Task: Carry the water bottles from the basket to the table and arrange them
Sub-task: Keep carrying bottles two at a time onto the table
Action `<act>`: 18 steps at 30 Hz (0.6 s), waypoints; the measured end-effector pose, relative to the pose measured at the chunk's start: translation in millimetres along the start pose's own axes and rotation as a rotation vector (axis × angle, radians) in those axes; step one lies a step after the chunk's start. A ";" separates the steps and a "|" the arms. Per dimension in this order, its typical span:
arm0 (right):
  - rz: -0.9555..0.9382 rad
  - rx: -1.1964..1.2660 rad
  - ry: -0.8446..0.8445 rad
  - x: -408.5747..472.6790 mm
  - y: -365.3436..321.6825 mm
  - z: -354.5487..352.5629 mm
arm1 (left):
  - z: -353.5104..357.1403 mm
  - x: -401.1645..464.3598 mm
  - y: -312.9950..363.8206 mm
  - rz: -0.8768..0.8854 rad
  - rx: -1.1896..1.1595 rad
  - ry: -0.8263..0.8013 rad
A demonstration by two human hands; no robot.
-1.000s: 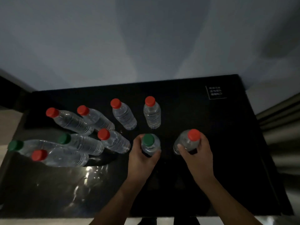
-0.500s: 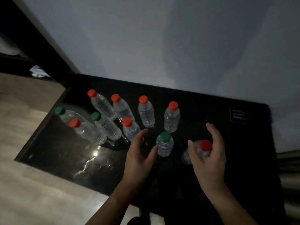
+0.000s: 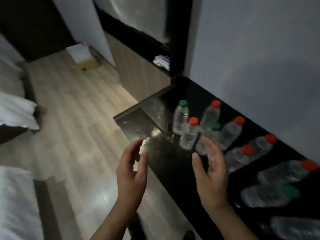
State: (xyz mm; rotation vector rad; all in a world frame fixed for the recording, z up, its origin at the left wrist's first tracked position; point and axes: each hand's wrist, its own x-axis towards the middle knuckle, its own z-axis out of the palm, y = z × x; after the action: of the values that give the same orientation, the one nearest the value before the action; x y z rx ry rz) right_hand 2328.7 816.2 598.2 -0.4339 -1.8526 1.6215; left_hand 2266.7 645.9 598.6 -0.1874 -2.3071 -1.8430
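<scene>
Two bare forearms come up from the bottom edge, each ending in a bare hand. The left hand [image 3: 132, 172] and the right hand [image 3: 210, 175] wear no gloves, rings, watch or bands. No sleeve shows on either arm as far as the frame reaches; both wrists are uncovered. The right thumb's nail is short, plain and pale at the tip. The fingers [image 3: 134, 148] are slim, and motion blur softens their edges, so finer marks cannot be told.
</scene>
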 end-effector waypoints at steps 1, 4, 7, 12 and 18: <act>0.055 0.025 -0.041 -3.1 2.0 25.8 | -22.5 7.7 -8.5 -0.023 -0.008 0.043; 0.177 0.058 -0.176 -14.4 8.2 97.7 | -87.5 25.0 -36.7 -0.081 0.007 0.136; 0.233 0.054 -0.285 -25.6 7.3 162.8 | -144.4 40.9 -65.9 -0.150 0.025 0.213; 0.291 0.035 -0.382 -28.0 -0.5 253.5 | -213.0 82.3 -92.3 -0.253 0.007 0.295; 0.321 0.035 -0.484 5.5 4.2 349.2 | -254.8 150.2 -125.4 -0.318 -0.013 0.378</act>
State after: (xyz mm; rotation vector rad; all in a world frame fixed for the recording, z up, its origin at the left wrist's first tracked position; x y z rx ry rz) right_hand 2098.2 554.3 580.3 -0.3577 -2.1827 2.1173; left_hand 2109.9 367.3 566.7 0.5114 -2.1480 -1.8325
